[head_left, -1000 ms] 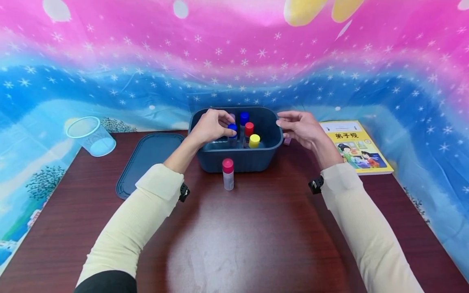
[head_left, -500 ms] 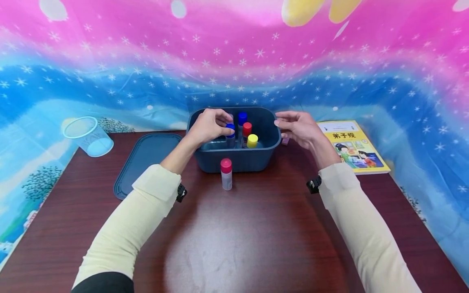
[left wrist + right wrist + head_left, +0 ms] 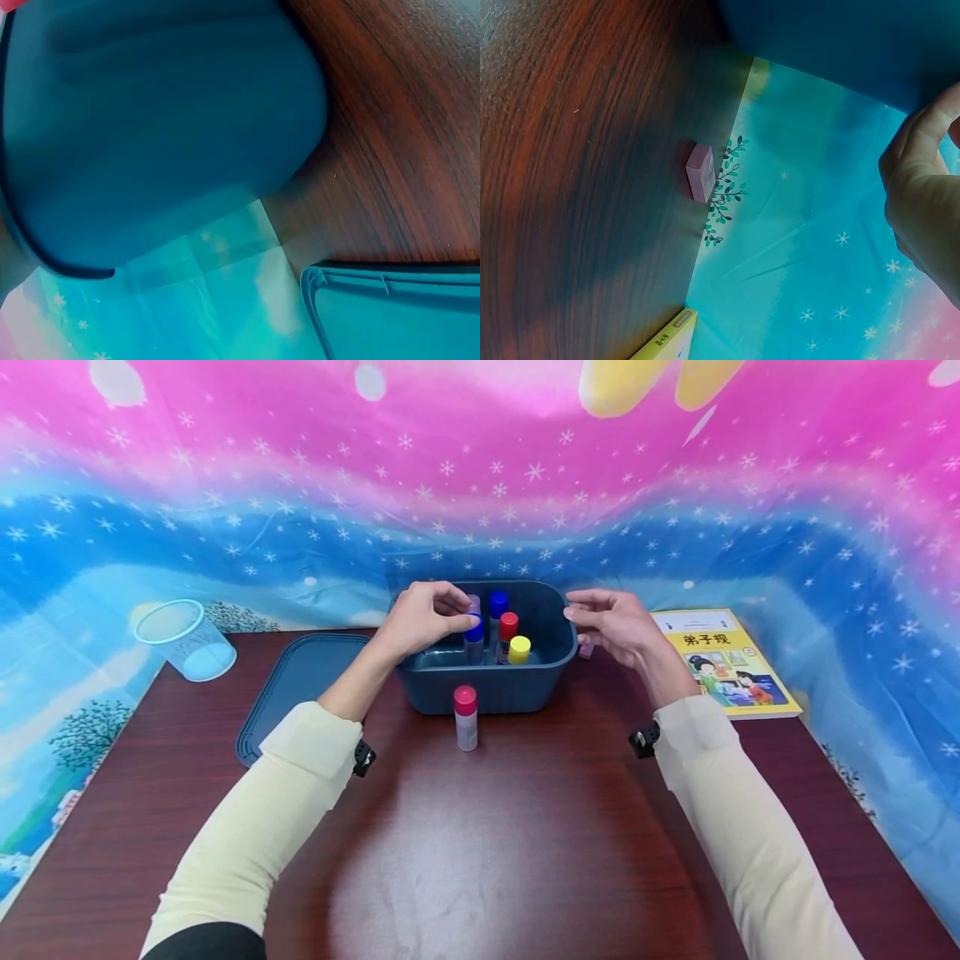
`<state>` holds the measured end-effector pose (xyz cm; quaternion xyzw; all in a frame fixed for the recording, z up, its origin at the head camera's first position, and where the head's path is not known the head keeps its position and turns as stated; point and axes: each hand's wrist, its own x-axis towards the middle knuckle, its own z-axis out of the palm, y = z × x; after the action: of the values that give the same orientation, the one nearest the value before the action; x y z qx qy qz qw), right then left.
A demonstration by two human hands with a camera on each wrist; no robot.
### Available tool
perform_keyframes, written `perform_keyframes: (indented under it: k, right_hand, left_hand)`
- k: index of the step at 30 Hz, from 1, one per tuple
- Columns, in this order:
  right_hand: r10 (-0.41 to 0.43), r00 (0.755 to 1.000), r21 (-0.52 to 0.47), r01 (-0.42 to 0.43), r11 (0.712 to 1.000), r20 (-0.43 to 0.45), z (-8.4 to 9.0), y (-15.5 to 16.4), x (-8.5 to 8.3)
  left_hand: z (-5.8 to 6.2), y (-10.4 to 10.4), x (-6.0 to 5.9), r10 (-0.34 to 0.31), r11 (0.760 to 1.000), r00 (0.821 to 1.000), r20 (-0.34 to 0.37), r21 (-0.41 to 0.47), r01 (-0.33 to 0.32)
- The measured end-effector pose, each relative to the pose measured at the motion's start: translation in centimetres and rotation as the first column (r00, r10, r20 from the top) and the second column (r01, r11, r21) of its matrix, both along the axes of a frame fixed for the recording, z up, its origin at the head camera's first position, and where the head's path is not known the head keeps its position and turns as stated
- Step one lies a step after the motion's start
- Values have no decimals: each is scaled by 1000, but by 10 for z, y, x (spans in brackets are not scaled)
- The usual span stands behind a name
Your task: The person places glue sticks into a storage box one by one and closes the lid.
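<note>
A dark blue bin (image 3: 487, 689) stands at the back middle of the wooden table. Inside it stand several small bottles, among them a blue-capped one (image 3: 498, 603), a red-capped one (image 3: 509, 625) and a yellow-capped one (image 3: 519, 649). My left hand (image 3: 427, 614) reaches into the bin's left side and pinches another blue-capped bottle (image 3: 473, 632) at its top. My right hand (image 3: 611, 622) hovers at the bin's right rim with relaxed fingers and holds nothing; the right wrist view shows it (image 3: 922, 195) beside the bin wall (image 3: 840, 37). A pink-capped bottle (image 3: 465, 718) stands on the table in front of the bin.
The bin's lid (image 3: 300, 685) lies flat to the left, its edge (image 3: 397, 315) also in the left wrist view. A clear cup (image 3: 183, 639) lies tipped at the far left. A yellow book (image 3: 723, 660) lies at the right. A small pink block (image 3: 700, 172) sits behind the bin.
My left hand's fingers have shifted slightly around the blue-capped bottle's top. The right hand and the other bottles have stayed where they were.
</note>
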<state>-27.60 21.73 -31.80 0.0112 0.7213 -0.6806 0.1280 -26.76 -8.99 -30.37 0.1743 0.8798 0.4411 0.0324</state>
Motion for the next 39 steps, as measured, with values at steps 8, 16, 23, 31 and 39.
perform_keyframes:
  k: [8, 16, 23, 31, 39]
  right_hand:
    - [5, 1000, -2, -5, 1000, 4, 1, 2, 0]
    - [6, 1000, -9, -6, 1000, 6, -1, 3, 1]
    - [-5, 1000, -15, 5, 1000, 17, -2, 3, 1]
    - [-2, 1000, -40, 2, 999, 9, 0, -1, 1]
    - [-10, 1000, -70, 11, 997, 12, -1, -1, 0]
  left_hand:
    - [2, -8, 15, -42, 998, 999, -14, 53, 43]
    - [4, -15, 33, -126, 978, 991, -40, 160, 131]
    - [6, -21, 51, -227, 961, 967, -114, 137, 241]
    - [3, -26, 67, -339, 937, 940, -48, 80, 341]
    - [-2, -28, 72, -332, 942, 940, 83, 88, 325]
